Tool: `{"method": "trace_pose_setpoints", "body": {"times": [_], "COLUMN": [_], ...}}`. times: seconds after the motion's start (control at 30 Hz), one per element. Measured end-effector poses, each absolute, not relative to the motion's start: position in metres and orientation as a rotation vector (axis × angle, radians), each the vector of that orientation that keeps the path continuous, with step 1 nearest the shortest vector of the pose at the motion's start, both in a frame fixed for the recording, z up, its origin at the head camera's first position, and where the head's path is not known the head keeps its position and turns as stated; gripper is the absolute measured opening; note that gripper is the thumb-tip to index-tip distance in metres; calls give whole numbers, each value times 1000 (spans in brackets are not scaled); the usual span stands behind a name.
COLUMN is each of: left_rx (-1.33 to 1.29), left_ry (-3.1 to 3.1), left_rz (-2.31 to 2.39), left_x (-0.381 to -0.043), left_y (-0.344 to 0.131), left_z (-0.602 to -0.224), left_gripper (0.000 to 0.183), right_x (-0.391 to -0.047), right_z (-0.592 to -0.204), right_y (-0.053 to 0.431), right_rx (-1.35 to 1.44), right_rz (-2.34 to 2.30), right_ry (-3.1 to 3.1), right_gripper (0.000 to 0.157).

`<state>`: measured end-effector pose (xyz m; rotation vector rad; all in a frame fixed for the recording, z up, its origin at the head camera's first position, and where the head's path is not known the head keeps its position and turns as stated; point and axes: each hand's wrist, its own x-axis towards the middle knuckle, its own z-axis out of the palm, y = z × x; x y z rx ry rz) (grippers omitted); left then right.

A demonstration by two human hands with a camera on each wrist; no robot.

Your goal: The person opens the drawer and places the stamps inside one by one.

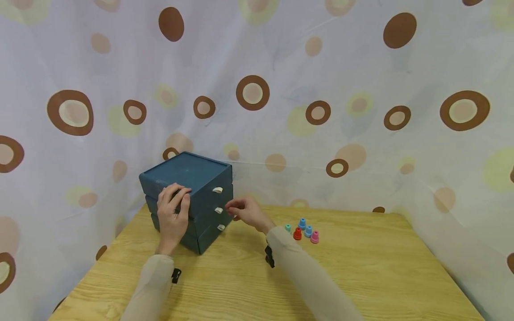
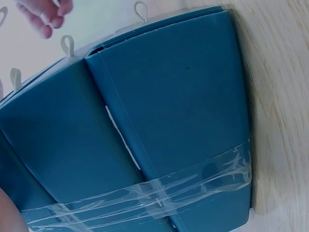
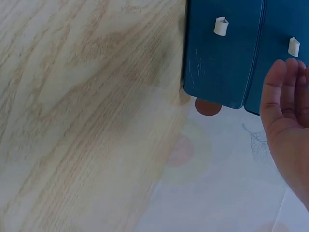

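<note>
Head: a blue three-drawer cabinet [image 1: 206,207] is set on the wooden table [image 1: 373,276], its top touched by the loose left hand [image 1: 172,216]. Left wrist: its side is crossed by clear tape [image 2: 203,181]. Right wrist: the empty right hand [image 3: 288,111] is held near a pull loop [image 3: 294,47].

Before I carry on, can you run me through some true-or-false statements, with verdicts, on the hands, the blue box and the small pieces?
1. The left hand rests on the blue box. True.
2. The small pieces are on top of the box. False: the small pieces stand on the table, to the right of the box.
3. The right hand is close to the middle white loop. True.
4. Every small piece is blue. False: red, pink and green ones show too.
5. Clear tape runs across the side of the box. True.
</note>
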<state>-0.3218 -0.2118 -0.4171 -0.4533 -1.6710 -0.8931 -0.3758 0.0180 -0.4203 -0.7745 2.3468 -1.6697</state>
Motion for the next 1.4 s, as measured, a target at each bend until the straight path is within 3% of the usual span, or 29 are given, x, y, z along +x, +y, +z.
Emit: {"method": "trace_pose_setpoints", "body": {"times": [0.77, 1.4], "left_rx": [-455, -434], "left_ry": [-1644, -1592], "left_rz": [-924, -964], "left_x": [-322, -321], "left_y": [-210, -205], "left_z": [-417, -417], "left_gripper": [19, 18], "right_x": [-366, -360], "right_z": [-430, -433], "right_y": [1, 32], "right_rx": [-785, -742], "right_rz": [-1621, -1686], "right_ry": [2223, 2345], "right_gripper": [35, 25]}}
